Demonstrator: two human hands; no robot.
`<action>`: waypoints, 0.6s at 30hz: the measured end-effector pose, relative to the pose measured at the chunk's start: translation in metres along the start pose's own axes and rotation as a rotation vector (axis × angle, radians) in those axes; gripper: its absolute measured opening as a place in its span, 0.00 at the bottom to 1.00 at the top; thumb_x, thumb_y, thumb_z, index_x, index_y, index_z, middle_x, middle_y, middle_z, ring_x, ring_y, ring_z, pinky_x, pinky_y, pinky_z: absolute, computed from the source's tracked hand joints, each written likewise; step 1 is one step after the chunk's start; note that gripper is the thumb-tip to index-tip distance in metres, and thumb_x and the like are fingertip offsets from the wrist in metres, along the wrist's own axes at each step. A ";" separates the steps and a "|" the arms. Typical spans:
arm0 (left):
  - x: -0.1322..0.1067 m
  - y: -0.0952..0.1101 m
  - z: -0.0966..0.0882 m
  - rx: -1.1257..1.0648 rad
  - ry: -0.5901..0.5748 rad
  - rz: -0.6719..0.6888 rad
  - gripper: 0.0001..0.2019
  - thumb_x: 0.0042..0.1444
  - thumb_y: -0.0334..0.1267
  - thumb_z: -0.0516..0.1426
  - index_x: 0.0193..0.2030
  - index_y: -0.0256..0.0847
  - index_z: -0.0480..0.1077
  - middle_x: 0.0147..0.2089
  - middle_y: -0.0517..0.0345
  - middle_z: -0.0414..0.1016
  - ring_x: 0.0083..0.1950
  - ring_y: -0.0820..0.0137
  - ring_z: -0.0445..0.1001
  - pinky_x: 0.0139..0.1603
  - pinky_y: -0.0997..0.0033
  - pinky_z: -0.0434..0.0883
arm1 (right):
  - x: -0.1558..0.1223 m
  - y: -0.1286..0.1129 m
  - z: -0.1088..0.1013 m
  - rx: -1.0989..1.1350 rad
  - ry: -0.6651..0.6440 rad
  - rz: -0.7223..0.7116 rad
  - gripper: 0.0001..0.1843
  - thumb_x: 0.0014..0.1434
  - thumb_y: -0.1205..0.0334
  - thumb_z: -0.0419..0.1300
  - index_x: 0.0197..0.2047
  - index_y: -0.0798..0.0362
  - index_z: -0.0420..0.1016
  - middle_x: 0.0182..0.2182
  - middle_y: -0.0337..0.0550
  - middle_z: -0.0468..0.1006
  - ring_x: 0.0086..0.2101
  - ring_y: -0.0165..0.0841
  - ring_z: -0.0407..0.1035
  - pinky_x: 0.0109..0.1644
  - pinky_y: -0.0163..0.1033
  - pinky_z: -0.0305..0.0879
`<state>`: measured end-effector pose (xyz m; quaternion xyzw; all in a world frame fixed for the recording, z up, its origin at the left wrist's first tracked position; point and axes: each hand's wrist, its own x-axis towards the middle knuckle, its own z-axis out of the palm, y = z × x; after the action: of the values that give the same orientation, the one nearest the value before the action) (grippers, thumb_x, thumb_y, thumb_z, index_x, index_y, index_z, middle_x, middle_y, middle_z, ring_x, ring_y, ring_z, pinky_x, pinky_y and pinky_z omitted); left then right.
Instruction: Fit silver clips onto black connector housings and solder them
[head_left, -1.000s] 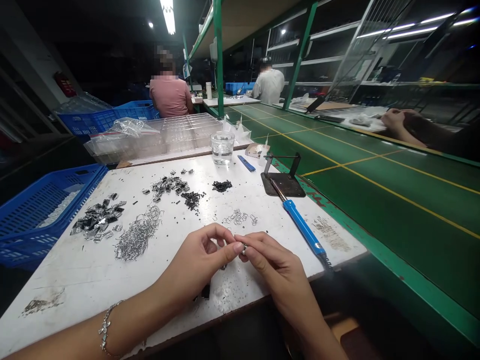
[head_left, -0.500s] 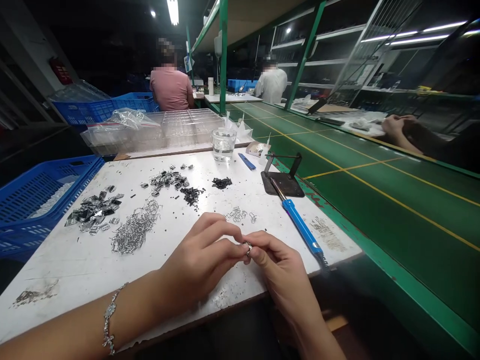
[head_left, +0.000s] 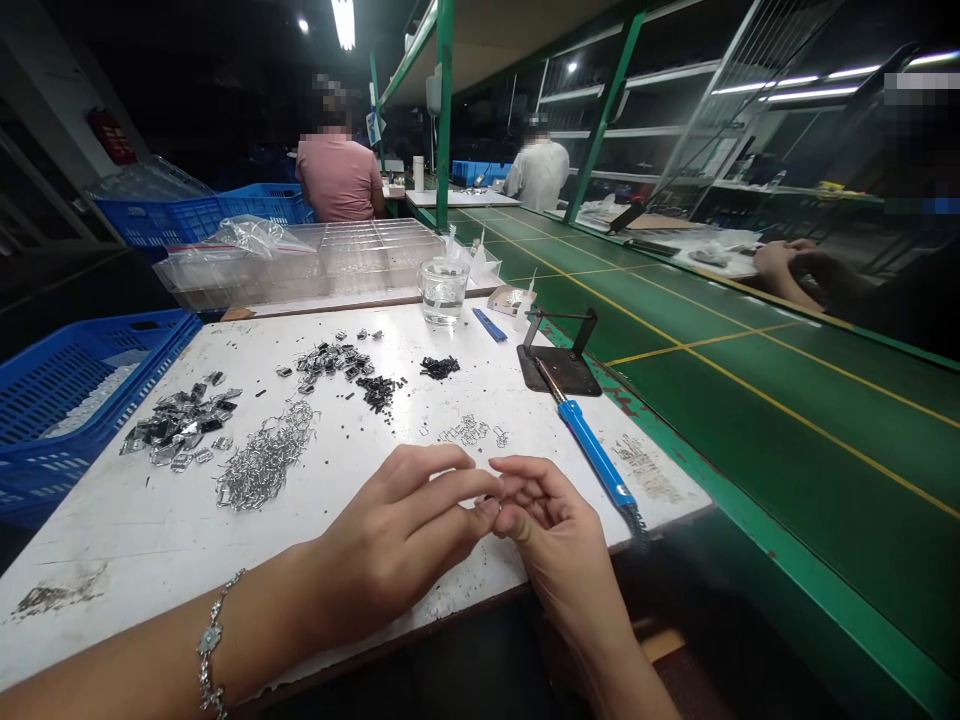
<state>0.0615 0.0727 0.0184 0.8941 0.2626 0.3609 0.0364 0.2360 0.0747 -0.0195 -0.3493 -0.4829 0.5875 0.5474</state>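
Note:
My left hand (head_left: 420,525) and my right hand (head_left: 551,520) meet above the front of the white table. Between their fingertips is a small shiny metal part (head_left: 492,503), mostly covered by the fingers. Both hands are pinched on it. Just beyond the fingertips lies a small group of bent wire clips (head_left: 466,430). A larger heap of wire clips (head_left: 264,460) is left of my left hand, with flat shiny metal pieces (head_left: 180,425) farther left. Small black pieces form two piles (head_left: 379,393) toward the middle, near more metal parts (head_left: 334,365).
A blue-handled soldering iron (head_left: 598,455) leans on a black metal stand (head_left: 561,370) at right. Behind are a glass of clear liquid (head_left: 444,293), a blue strip (head_left: 490,325) and clear plastic trays (head_left: 367,250). A blue crate (head_left: 45,400) stands left; co-workers sit farther off.
The fingers have shifted around the small metal part, and my right fingers are more spread. The whole view has moved slightly. The piles look the same.

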 end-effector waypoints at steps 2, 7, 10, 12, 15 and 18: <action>0.004 0.001 -0.004 -0.009 -0.008 0.000 0.11 0.54 0.24 0.58 0.43 0.40 0.73 0.49 0.50 0.78 0.52 0.61 0.69 0.52 0.63 0.66 | 0.000 -0.006 -0.003 -0.097 -0.043 -0.062 0.19 0.51 0.55 0.69 0.47 0.46 0.72 0.30 0.37 0.75 0.29 0.29 0.71 0.34 0.33 0.70; -0.002 -0.013 -0.023 -0.291 0.053 -0.485 0.02 0.52 0.33 0.62 0.32 0.44 0.74 0.41 0.53 0.79 0.48 0.59 0.71 0.53 0.57 0.66 | 0.018 -0.046 -0.059 -1.168 0.090 -0.635 0.19 0.61 0.59 0.59 0.56 0.44 0.69 0.40 0.46 0.72 0.33 0.33 0.68 0.39 0.41 0.65; -0.018 -0.030 -0.036 -0.623 0.123 -0.983 0.04 0.50 0.39 0.64 0.33 0.45 0.76 0.46 0.53 0.78 0.52 0.59 0.70 0.55 0.59 0.66 | 0.041 -0.066 -0.107 -1.768 -0.102 -0.722 0.20 0.67 0.57 0.45 0.56 0.44 0.72 0.41 0.51 0.73 0.31 0.36 0.66 0.34 0.44 0.59; -0.029 -0.038 -0.040 -0.861 0.200 -1.217 0.06 0.49 0.40 0.65 0.34 0.43 0.78 0.46 0.52 0.78 0.52 0.61 0.71 0.55 0.63 0.66 | 0.055 -0.067 -0.130 -1.887 -0.326 -0.764 0.25 0.68 0.64 0.38 0.57 0.44 0.71 0.39 0.51 0.75 0.31 0.36 0.66 0.34 0.44 0.57; -0.037 -0.044 -0.040 -1.123 0.286 -1.307 0.06 0.52 0.39 0.64 0.33 0.40 0.78 0.41 0.53 0.79 0.48 0.67 0.72 0.54 0.70 0.66 | 0.064 -0.057 -0.146 -1.874 -0.491 -0.800 0.28 0.65 0.72 0.37 0.53 0.46 0.74 0.38 0.50 0.77 0.29 0.35 0.66 0.35 0.43 0.59; -0.039 -0.047 -0.035 -1.231 0.295 -1.257 0.06 0.54 0.38 0.62 0.33 0.38 0.78 0.39 0.53 0.78 0.47 0.69 0.72 0.54 0.72 0.66 | 0.056 -0.040 -0.141 -1.580 -0.267 -0.743 0.18 0.65 0.63 0.46 0.44 0.45 0.78 0.37 0.47 0.78 0.29 0.36 0.67 0.35 0.43 0.61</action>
<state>-0.0062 0.0889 0.0078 0.3513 0.4662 0.4628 0.6671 0.3721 0.1531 -0.0155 -0.3746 -0.8901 -0.0980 0.2404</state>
